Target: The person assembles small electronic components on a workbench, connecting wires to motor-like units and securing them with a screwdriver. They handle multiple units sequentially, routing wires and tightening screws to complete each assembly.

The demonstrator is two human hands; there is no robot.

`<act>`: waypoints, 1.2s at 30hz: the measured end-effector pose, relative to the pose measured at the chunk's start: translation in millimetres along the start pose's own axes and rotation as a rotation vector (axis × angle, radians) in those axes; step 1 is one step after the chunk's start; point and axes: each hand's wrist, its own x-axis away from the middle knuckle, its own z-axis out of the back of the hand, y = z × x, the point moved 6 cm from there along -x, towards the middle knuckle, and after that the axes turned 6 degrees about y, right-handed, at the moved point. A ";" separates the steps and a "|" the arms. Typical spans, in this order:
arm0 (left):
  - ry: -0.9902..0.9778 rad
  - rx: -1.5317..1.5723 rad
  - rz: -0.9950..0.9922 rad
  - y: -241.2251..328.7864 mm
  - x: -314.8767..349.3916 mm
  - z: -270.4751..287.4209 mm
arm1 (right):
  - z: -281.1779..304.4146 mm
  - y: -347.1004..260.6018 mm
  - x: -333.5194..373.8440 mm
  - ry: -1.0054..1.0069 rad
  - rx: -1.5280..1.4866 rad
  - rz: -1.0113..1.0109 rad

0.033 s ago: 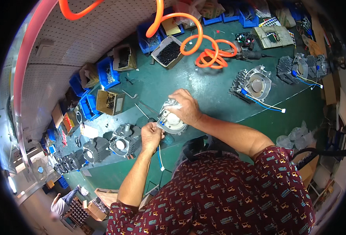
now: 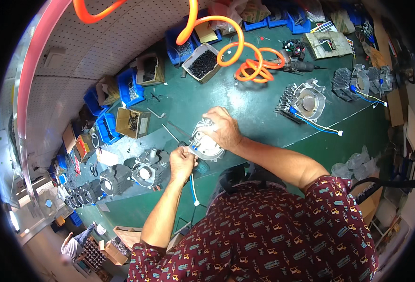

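Observation:
A round, silvery cast-metal motor housing (image 2: 210, 149) sits at the near edge of the green bench in front of me. My right hand (image 2: 224, 130) is closed over its far right side, with the thumb toward its inside. At its left rim, my left hand (image 2: 182, 163) is pinched around the blue and white wires (image 2: 192, 184), whose loose end hangs below the hand with a small white connector (image 2: 196, 203). The fingertips partly hide the wires beside a small blue part on the housing. A thin metal rod (image 2: 171, 133) lies just beyond my left hand.
Two finned housings with wires (image 2: 307, 101) (image 2: 365, 81) stand to the right, and more housings (image 2: 146, 171) line the left. Blue bins (image 2: 130, 88) and cardboard boxes of screws (image 2: 202, 62) line the back. A coiled orange air hose (image 2: 257, 61) hangs over the bench beside a power tool (image 2: 299, 66).
The loose end of the wires, with its white connector, has swung very slightly to the right. Both hands and the housing hold the same places.

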 end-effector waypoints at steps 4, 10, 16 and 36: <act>0.011 0.040 -0.044 -1.2 2.0 -3.9 | 1.1 -0.9 0.6 0.007 -0.005 -0.029; -0.239 0.425 0.153 -22.5 -2.3 2.4 | -0.5 0.3 0.5 -0.013 -0.023 -0.037; -0.447 0.508 0.196 -24.1 -11.9 6.2 | -3.1 3.1 2.1 -0.017 -0.037 -0.097; -0.110 0.122 0.044 -4.5 1.1 -2.8 | 0.7 -1.1 1.6 -0.004 -0.008 -0.015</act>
